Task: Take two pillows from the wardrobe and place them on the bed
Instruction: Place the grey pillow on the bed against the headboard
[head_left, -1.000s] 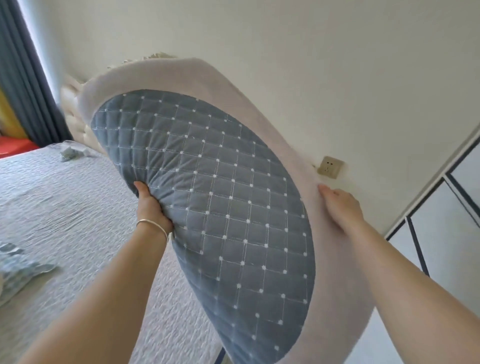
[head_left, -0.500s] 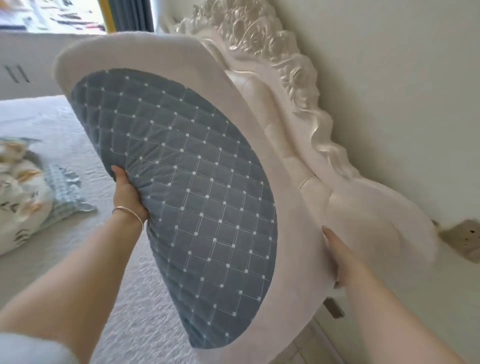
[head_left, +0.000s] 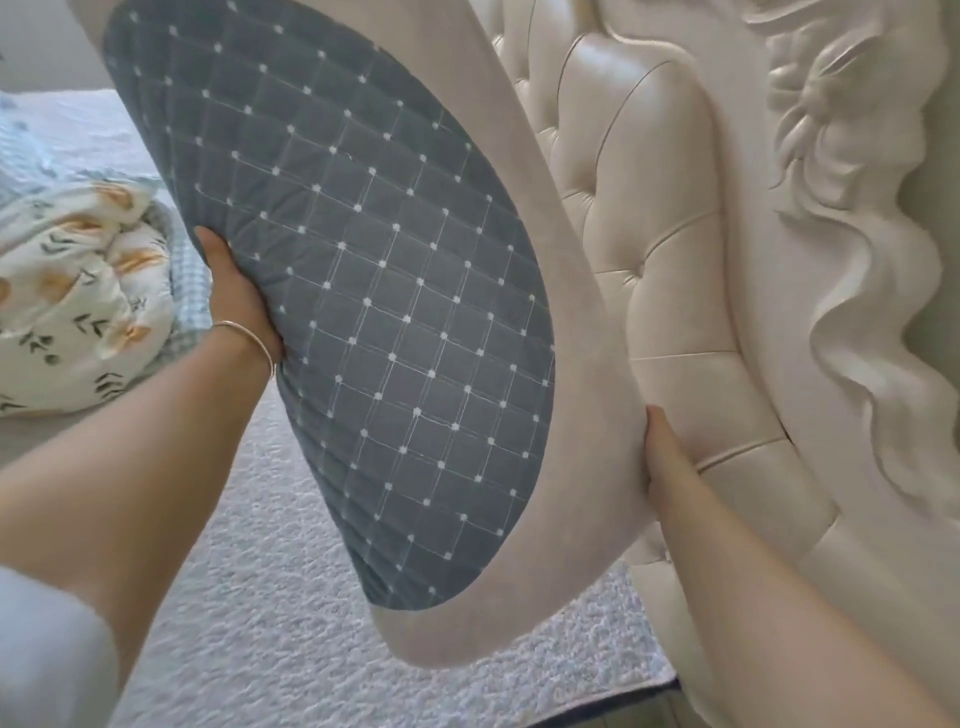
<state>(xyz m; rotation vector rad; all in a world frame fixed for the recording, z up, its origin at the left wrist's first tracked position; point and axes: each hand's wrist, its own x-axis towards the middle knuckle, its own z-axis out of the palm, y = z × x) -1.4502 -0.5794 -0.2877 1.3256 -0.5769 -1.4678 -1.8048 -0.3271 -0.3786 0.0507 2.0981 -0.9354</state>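
Note:
A large pillow (head_left: 374, 291), blue-grey quilted with white dots and a wide beige border, hangs tilted in the air above the bed (head_left: 291, 639). My left hand (head_left: 236, 299), with a thin bracelet at the wrist, grips its left edge. My right hand (head_left: 662, 452) holds the beige border on the right side, fingers hidden behind it. The pillow's lower end floats a little above the textured grey-white bedspread, close to the headboard. Its top runs out of the frame.
A cream tufted headboard (head_left: 675, 249) with carved ornament (head_left: 852, 208) rises on the right, right behind the pillow. A crumpled floral quilt (head_left: 78, 296) lies on the bed at the left. The bed's near corner (head_left: 654, 686) shows at the bottom right.
I have turned from the wall and wardrobe toward the head of the bed. The pillow, held in both hands, has come closer to the headboard and lower over the bedspread.

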